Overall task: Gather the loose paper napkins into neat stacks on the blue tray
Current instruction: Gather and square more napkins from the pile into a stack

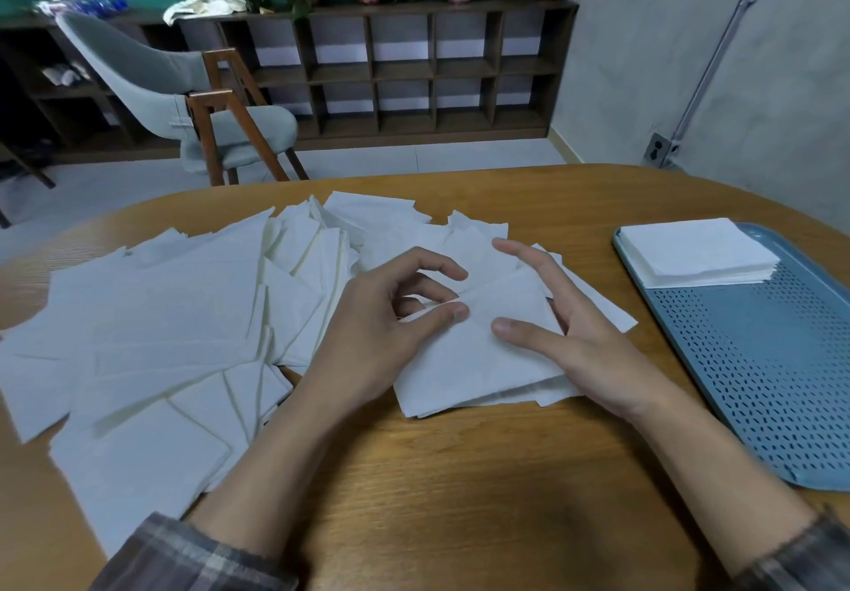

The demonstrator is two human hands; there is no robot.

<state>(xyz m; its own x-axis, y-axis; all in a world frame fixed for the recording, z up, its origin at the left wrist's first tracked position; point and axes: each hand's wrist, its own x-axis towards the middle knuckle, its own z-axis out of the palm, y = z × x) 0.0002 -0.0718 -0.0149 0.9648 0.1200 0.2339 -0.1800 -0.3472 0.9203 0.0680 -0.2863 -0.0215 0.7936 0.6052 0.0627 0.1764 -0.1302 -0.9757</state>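
A small uneven napkin pile (478, 360) lies on the bench (460, 475) beside the blue tray (759, 360), which carries one neat stack (694, 250). The right hand (575, 337) keeps an open grip against the pile. The left hand (377, 328) curls over it, but its grip cannot be told. Lifted loosely, the sheets could fan out or drag the loose napkins (161, 314).

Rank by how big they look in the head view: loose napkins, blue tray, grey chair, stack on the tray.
1. loose napkins
2. blue tray and grey chair, about alike; the chair stands farther off
3. stack on the tray
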